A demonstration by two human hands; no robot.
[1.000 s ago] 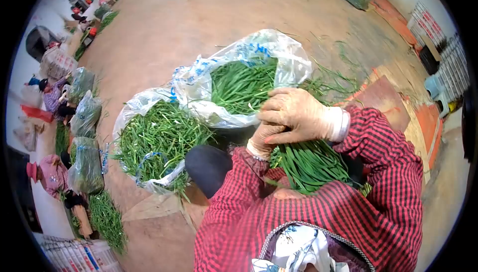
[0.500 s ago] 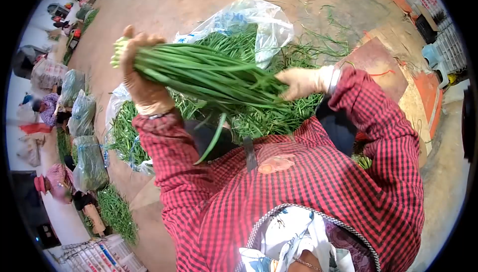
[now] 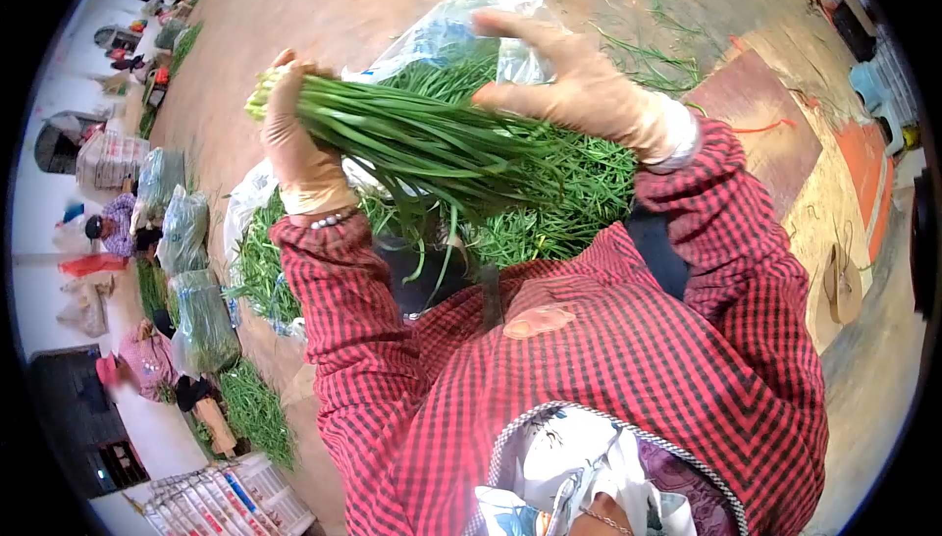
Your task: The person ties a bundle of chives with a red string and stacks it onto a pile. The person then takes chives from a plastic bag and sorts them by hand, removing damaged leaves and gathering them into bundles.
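Observation:
My left hand (image 3: pixel 299 148), in a pale glove, grips a bunch of chives (image 3: pixel 412 129) near its pale cut ends. The long green leaves stretch rightward, and some tips droop over my lap. My right hand (image 3: pixel 589 94), gloved too, is open above the leafy end, thumb and fingers spread wide with nothing between them. Beneath and behind the bunch lies a heap of loose chives (image 3: pixel 579 202). A clear plastic bag (image 3: pixel 442 21) with more greens in it sits just beyond.
At left stand several filled plastic bags (image 3: pixel 204 320), with loose greens (image 3: pixel 253 408) and seated people (image 3: pixel 147 359) near them. Stacked white crates (image 3: pixel 231 502) are at the lower left. A reddish-brown board (image 3: pixel 760 119) lies on the floor to my right; scattered leaves surround the heap.
My right hand has let go of the leafy end, moved up and spread its fingers. My left hand still holds the bunch, now slightly further right, its leaf tips hanging lower.

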